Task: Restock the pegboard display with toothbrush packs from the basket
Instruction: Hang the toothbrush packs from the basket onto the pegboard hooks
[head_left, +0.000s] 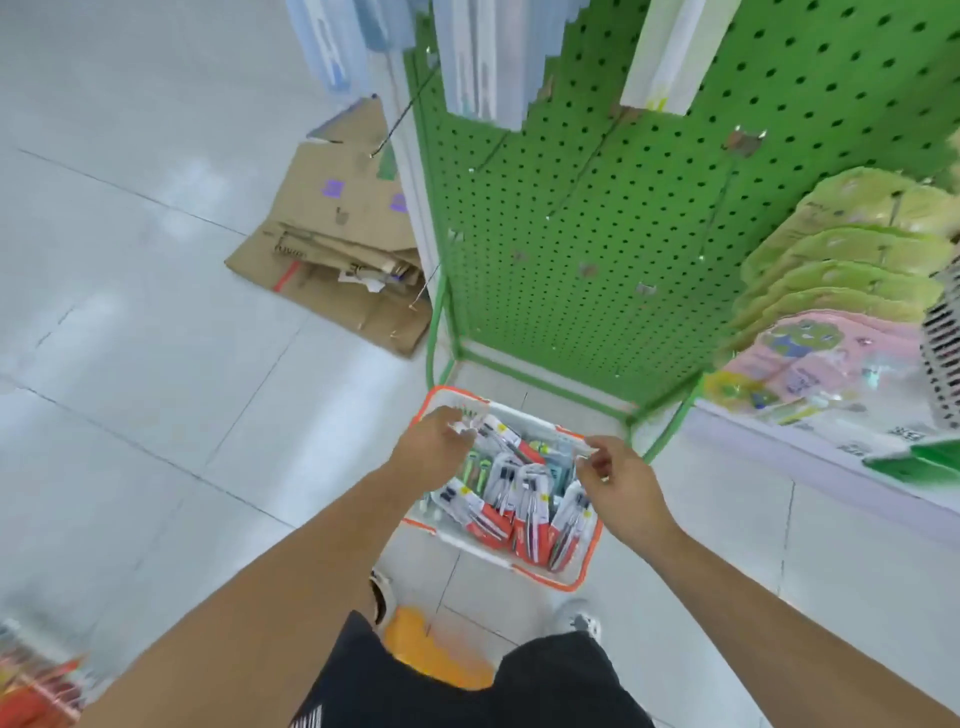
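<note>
A person reaches both arms down over a white basket (566, 577) with an orange rim, standing on the pale tiled floor (156, 389) just in front of the foot of a green pegboard display (597, 234). The basket is packed with toothbrush packs (519, 506), many of them carded in red and white, lying jumbled against one another. The left hand (434, 441) is over the basket's far left corner, its fingers curled down at the top of a pack there; whether it actually pinches the pack cannot be told through the blur. The right hand (621, 480) is over the basket's right side, thumb and fingertips drawn together on what looks like the clear edge of a pack. Above the basket, the pegboard's lower hooks stand bare, while pale packs (478, 57) hang from its upper rows. To the right of the basket, green and pink carded goods (841, 270) hang in overlapping rows. Beyond the basket to its left, flattened cardboard boxes (337, 249) lie on the floor beside the display.
</note>
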